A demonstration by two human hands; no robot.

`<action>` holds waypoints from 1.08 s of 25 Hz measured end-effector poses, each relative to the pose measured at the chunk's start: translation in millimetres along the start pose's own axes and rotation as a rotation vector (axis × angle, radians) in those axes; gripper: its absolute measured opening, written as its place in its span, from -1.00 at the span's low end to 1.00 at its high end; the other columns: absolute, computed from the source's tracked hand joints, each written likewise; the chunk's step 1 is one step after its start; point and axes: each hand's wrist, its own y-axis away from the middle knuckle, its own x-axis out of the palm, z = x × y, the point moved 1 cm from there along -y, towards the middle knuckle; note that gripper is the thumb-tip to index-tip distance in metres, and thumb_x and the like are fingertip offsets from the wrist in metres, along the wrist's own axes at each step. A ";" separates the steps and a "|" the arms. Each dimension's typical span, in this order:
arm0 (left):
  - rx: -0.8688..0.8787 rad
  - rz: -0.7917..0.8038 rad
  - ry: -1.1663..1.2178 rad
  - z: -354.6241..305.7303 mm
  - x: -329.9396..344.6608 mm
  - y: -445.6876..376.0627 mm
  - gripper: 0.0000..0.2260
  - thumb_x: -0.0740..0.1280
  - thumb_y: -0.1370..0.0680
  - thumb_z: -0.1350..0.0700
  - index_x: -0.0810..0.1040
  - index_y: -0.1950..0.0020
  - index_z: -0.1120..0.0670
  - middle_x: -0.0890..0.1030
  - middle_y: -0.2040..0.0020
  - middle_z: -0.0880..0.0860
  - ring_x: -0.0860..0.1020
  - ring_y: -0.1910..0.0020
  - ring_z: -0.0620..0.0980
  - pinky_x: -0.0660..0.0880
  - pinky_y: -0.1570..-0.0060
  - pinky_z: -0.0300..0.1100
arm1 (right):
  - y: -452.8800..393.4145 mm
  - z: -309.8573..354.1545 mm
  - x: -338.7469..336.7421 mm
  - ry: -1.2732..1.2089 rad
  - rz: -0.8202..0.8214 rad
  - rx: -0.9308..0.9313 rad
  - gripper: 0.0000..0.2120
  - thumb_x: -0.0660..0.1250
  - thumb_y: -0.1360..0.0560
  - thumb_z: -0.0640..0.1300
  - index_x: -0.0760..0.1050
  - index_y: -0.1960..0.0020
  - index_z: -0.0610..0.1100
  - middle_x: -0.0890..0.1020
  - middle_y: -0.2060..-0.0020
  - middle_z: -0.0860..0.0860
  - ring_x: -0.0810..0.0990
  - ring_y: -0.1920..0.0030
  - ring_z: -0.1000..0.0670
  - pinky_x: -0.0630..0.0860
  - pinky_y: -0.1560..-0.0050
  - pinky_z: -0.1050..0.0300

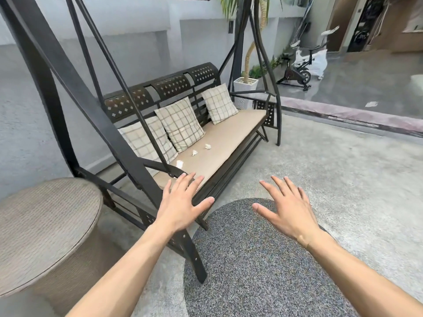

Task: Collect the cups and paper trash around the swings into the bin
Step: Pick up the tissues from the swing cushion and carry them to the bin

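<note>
Bare hands, both spread wide, palms down, holding nothing. Left hand (183,203) hovers over the near end of the swing (207,154) seat, fingertips in front of the armrest; can't tell if it touches. Right hand (287,208) is in the air over the far edge of a round grey mat (256,266), clear of the seat. Three paper scraps on the tan seat cushion: one (179,164) at the near end by the armrest, one (195,152) and one (208,146) toward the middle, near the front of the checked pillows (179,124). Fourth scrap (371,104) lies on the glossy floor past the kerb, well apart from the swing. Round woven drum (43,227) with a flat top stands at left, beside the swing frame. Concrete floor, grey wall behind, potted palm (246,84) and exercise bike (299,69) in the far right corner.
</note>
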 end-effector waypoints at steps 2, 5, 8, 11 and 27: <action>0.017 0.011 0.001 7.3 6.5 -30.8 -0.27 -0.09 -0.43 -0.49 0.12 -0.53 -0.19 0.13 -0.57 -0.09 0.00 -0.56 -0.07 -0.12 -0.52 0.09 | -28.4 -2.7 4.9 -0.003 -0.004 0.014 -0.26 -0.08 -0.41 0.52 0.00 -0.51 0.23 0.05 -0.55 0.06 -0.07 -0.54 -0.05 -0.02 -0.49 -0.22; 0.012 0.043 0.008 15.4 20.9 -77.0 -0.29 -0.05 -0.44 -0.48 0.10 -0.53 -0.21 0.10 -0.57 -0.12 -0.02 -0.56 -0.09 -0.15 -0.52 0.08 | -72.8 -12.9 15.9 -0.026 0.005 0.033 -0.26 -0.07 -0.41 0.52 0.00 -0.50 0.24 0.03 -0.54 0.07 -0.07 -0.54 -0.04 -0.04 -0.49 -0.22; 0.003 0.049 0.007 17.9 39.2 -127.4 -0.27 -0.08 -0.42 -0.50 0.10 -0.53 -0.21 0.11 -0.57 -0.12 -0.01 -0.56 -0.09 -0.13 -0.52 0.08 | -122.4 -31.6 32.7 -0.042 0.004 0.013 -0.28 -0.06 -0.41 0.52 -0.01 -0.49 0.25 0.03 -0.55 0.08 -0.07 -0.54 -0.03 -0.01 -0.48 -0.24; -0.012 0.039 0.010 10.6 61.2 -181.8 -0.29 -0.04 -0.44 -0.48 0.12 -0.52 -0.20 0.13 -0.57 -0.10 0.01 -0.56 -0.07 -0.14 -0.52 0.07 | -182.5 -62.1 48.7 -0.051 0.000 -0.032 -0.28 -0.07 -0.41 0.51 0.01 -0.49 0.25 0.05 -0.55 0.07 -0.06 -0.54 -0.04 0.00 -0.49 -0.23; -0.277 0.017 -0.030 10.7 129.0 -382.9 -0.34 0.05 -0.48 -0.43 0.16 -0.52 -0.19 0.17 -0.55 -0.11 0.06 -0.55 -0.07 -0.09 -0.52 0.07 | -441.5 -170.1 103.7 -0.108 0.159 -0.208 -0.27 -0.09 -0.42 0.51 0.04 -0.50 0.22 0.03 -0.55 0.07 -0.06 -0.54 -0.02 0.00 -0.49 -0.23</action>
